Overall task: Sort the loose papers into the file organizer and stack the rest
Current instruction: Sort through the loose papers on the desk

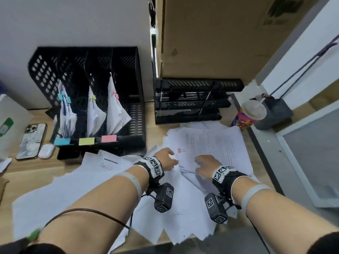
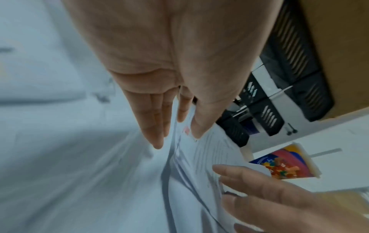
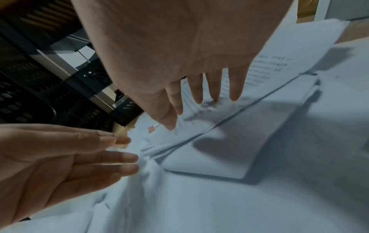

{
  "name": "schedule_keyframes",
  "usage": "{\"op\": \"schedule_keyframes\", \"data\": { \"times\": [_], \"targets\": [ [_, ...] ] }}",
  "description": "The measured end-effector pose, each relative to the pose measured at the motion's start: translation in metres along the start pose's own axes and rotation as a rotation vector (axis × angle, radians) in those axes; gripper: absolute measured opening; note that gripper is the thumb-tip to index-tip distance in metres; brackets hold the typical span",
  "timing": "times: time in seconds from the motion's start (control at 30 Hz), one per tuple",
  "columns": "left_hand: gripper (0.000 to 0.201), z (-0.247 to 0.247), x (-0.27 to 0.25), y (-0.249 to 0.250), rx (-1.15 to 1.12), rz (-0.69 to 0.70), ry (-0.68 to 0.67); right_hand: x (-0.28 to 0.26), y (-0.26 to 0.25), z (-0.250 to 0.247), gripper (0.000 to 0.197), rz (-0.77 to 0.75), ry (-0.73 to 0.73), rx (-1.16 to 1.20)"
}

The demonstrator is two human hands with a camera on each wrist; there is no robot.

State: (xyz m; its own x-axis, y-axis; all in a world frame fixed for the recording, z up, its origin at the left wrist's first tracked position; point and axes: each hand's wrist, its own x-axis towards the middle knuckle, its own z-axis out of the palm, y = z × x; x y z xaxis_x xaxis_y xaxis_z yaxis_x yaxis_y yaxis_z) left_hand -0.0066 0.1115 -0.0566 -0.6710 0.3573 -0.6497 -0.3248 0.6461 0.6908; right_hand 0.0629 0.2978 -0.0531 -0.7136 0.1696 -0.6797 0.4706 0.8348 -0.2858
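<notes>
The fingers point(image 2: 153, 126) of the left hand point(image 1: 166, 159) were straight and held together, grasping nothing, their tips at the edge of a clipped sheaf of printed pages point(image 1: 211, 145). The fingers point(image 3: 196, 89) of the right hand point(image 1: 205, 166) were straight and slightly spread, likewise grasping nothing, their tips over the printed face of the same sheaf. A small pink clip point(image 1: 181, 150) sat at the sheaf's near left corner, just beyond the left fingertips. The sheaf lay on top of a wide scatter of loose papers point(image 1: 77, 189) covering the wooden desk point(image 1: 11, 167). The black file organizer point(image 1: 88, 85) stood at the back left against the wall; three of its slots held clipped bundles, marked in front by a blue label point(image 1: 62, 141), a yellow label point(image 1: 86, 141) and a pink label point(image 1: 109, 138). A black stacked tray point(image 1: 189, 101) stood behind the sheaf, a lidded cup point(image 1: 247, 114) to its right. A phone point(image 1: 31, 141) and an earbud case point(image 1: 46, 151) lay left of the organizer.
</notes>
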Motion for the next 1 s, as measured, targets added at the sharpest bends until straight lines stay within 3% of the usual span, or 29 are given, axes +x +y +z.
{"op": "schedule_keyframes", "data": {
  "times": [0.07,0.17,0.3,0.4,0.5,0.6,0.8,0.93,1.0],
  "targets": [
    [0.04,0.019,0.009,-0.006,-0.015,-0.073,0.001,0.004,0.019,0.005,0.064,-0.03,-0.057,-0.017],
    [0.021,0.04,0.017,-0.009,-0.049,-0.119,0.07,0.007,0.036,0.011,0.069,-0.074,-0.045,-0.061],
    [0.037,0.055,0.028,-0.014,0.028,-0.133,0.224,0.01,0.052,0.012,0.07,-0.134,0.006,-0.115],
    [0.044,0.06,0.022,-0.003,0.032,-0.148,0.235,0.011,0.057,0.014,0.064,-0.175,0.079,-0.138],
    [0.028,0.064,0.018,0.001,-0.028,-0.159,0.225,0.012,0.054,0.017,0.062,-0.183,0.138,-0.203],
    [0.025,0.066,0.012,0.003,-0.137,-0.158,0.181,0.013,0.048,0.017,0.06,-0.186,0.157,-0.313],
    [0.023,0.061,-0.002,-0.004,-0.25,-0.164,0.139,0.017,0.039,0.012,0.02,-0.273,0.165,-0.39],
    [0.027,0.058,-0.003,-0.013,-0.143,-0.154,0.215,0.017,0.038,0.012,0.023,-0.258,0.155,-0.324],
    [0.024,0.056,-0.003,-0.013,-0.112,-0.137,0.191,0.018,0.036,0.014,0.038,-0.259,0.153,-0.316]
  ]
}}
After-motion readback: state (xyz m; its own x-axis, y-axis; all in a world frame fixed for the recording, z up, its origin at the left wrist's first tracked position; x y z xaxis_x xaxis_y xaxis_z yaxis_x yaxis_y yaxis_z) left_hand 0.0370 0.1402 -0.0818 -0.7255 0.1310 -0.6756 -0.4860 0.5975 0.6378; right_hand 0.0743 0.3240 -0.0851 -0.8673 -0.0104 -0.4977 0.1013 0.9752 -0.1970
